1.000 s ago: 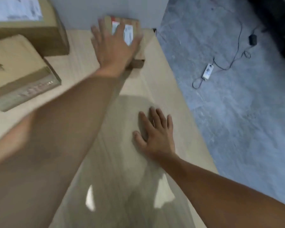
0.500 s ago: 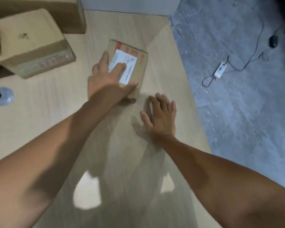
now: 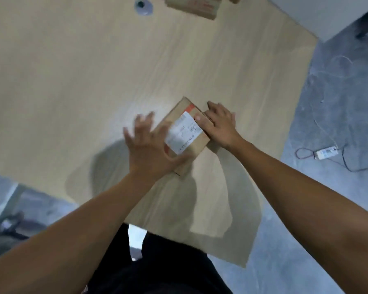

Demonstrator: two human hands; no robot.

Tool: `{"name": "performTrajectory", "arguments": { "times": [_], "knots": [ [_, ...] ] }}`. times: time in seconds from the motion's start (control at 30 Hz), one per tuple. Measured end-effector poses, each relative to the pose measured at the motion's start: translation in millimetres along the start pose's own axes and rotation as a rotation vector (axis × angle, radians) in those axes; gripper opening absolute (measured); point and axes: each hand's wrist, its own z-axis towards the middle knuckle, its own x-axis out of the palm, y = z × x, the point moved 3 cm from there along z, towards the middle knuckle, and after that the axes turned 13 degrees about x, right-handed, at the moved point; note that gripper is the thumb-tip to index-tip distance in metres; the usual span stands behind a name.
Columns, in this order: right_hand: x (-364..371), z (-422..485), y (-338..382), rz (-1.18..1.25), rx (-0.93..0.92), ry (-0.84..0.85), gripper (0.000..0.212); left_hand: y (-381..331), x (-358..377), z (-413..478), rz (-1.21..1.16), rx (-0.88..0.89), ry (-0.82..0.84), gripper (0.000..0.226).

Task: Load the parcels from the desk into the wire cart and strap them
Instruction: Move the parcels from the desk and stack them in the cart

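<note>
Near the counter's front right corner: small cardboard parcel (image 3: pixel 186 134) between two bare hands.
Parcel: brown box, skewed to the counter's edges, white shipping label (image 3: pixel 184 133) on its top face, a red strip at the label's far end; print too blurred to read.
Parcel position: on or just above the wood-grain counter (image 3: pixel 77 77); contact with the surface cannot be told.
Left hand (image 3: pixel 152 150): fingers spread and blurred, palm against the parcel's near-left side, thumb reaching along the near edge under the label.
Right hand (image 3: pixel 220 126): fingers laid close together along the parcel's far-right side, thumb resting on the top face beside the label.
Grip: parcel pressed between the two hands from opposite sides.
Forearms: both bare, entering from the bottom corners of the view.
Second parcel (image 3: pixel 192 6): larger cardboard box at the counter's far edge, cut off by the frame, well apart from the hands.
Cable grommet (image 3: pixel 143 6): round grey fitting in the counter, just left of the second parcel.
Floor (image 3: pixel 331 115): grey concrete, right of the counter.
Power adapter (image 3: pixel 326 152): white block with thin cables, on the floor to the right.
Clothing: dark trousers (image 3: pixel 162 262) at the bottom centre.
Wire cart: not identifiable here.
</note>
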Motion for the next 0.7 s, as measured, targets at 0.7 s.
{"name": "performTrajectory", "arguments": {
  "times": [0.7],
  "knots": [
    [368.5, -352.7, 269.4, -0.459, -1.121, 0.709, 0.056, 81.0, -91.0, -504.2, -0.745, -1.472, -1.6, 0.076]
  ]
}}
